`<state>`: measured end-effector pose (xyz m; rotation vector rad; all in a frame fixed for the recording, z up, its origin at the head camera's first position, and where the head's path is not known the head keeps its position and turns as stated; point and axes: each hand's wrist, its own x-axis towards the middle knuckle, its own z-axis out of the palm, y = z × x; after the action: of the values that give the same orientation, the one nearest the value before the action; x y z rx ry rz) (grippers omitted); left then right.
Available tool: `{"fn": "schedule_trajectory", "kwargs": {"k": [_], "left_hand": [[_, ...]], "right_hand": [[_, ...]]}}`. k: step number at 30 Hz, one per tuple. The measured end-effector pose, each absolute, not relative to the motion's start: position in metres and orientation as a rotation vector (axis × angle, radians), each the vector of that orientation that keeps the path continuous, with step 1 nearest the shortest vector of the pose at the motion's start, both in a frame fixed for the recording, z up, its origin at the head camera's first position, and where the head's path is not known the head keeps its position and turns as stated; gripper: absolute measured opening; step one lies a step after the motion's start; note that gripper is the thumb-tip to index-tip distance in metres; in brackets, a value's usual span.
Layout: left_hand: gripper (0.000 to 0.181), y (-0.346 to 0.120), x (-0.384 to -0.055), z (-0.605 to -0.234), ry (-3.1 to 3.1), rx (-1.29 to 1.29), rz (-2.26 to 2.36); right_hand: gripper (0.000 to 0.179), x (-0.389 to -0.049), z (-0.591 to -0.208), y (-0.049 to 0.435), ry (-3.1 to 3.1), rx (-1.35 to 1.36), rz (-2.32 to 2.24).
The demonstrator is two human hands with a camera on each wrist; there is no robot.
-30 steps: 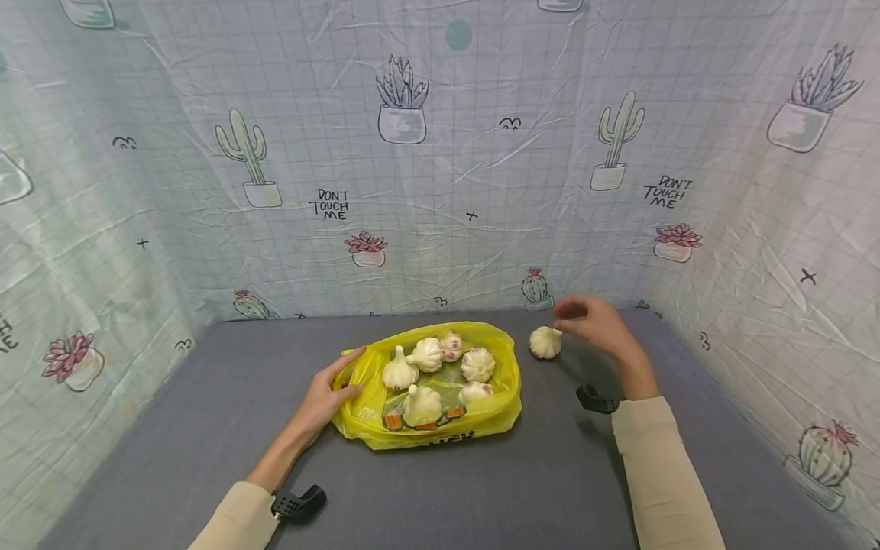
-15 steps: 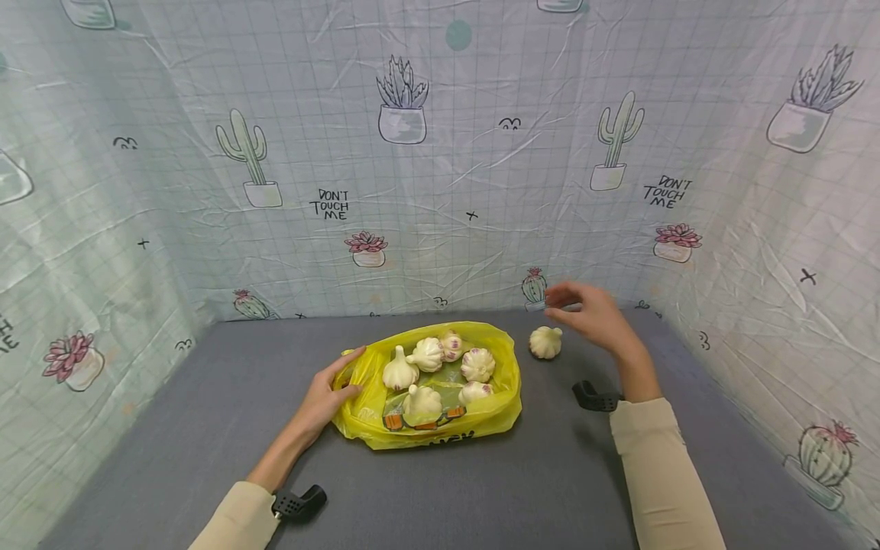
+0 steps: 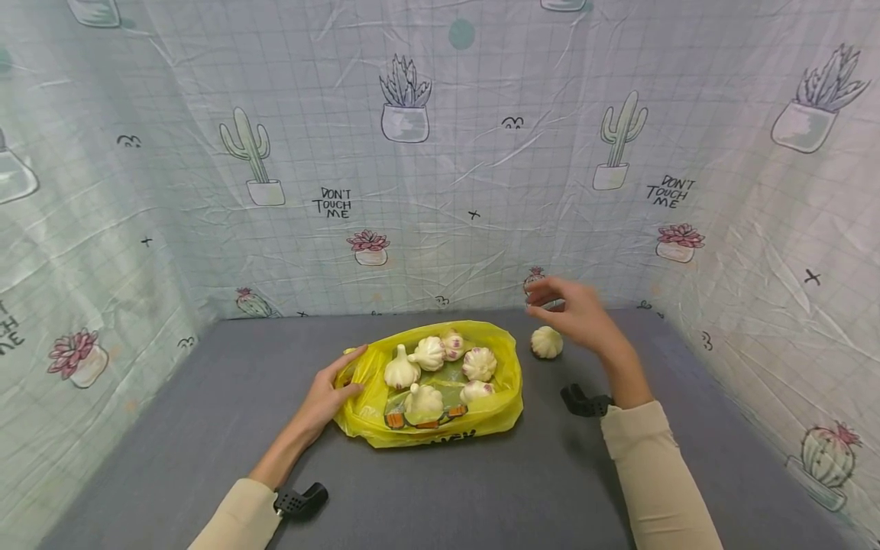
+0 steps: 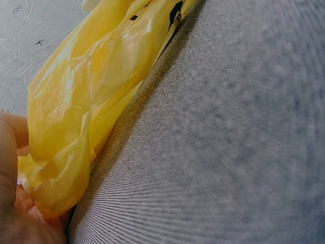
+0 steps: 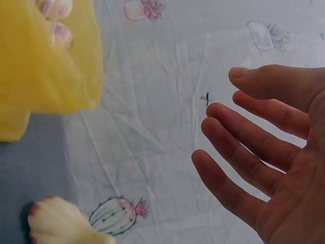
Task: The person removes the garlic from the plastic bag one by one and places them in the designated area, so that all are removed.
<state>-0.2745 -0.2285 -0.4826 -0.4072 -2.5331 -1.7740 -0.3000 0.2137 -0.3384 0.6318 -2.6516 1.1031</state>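
A yellow plastic bag (image 3: 367, 428) lies on the table with its mouth spread wide, several garlic bulbs (image 3: 479, 364) inside it. My left hand (image 3: 326, 397) holds the bag's left end between thumb and fingers; in the left wrist view the bunched yellow plastic (image 4: 66, 173) sits against the palm. One more garlic bulb (image 3: 547, 343) stands on the table just right of the bag. My right hand (image 3: 574, 313) hovers above and behind that bulb, fingers loosely bent and parted, holding nothing. In the right wrist view the loose bulb (image 5: 58, 221) is apart from the fingers.
The grey table (image 3: 440, 500) runs back to a patterned curtain (image 3: 440, 168) with cactus prints, which also hangs on the left and right sides. Each wrist carries a small black device (image 3: 301, 501).
My right hand has risen from beside the loose garlic bulb and drifted left and back, leaving the bulb where it was. The left hand and the bag have stayed put.
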Motion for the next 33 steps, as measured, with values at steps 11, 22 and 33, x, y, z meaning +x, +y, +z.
{"fn": "schedule_trajectory", "kwargs": {"k": [11,22,33], "left_hand": [[0.068,-0.228,-0.275,-0.481,-2.552,-0.388,-1.766],[0.069,-0.227,-0.274,-0.481,-2.546,-0.375,-1.775],[0.069,-0.227,-0.274,-0.482,-2.537,-0.375,-1.793]], "right_hand": [[0.033,-0.288,-0.333,0.185,-2.611,0.817,1.166],[0.032,-0.282,-0.334,0.157,-2.630,0.943,1.179],[0.028,-0.278,-0.343,0.117,-2.671,1.209,1.041]]}}
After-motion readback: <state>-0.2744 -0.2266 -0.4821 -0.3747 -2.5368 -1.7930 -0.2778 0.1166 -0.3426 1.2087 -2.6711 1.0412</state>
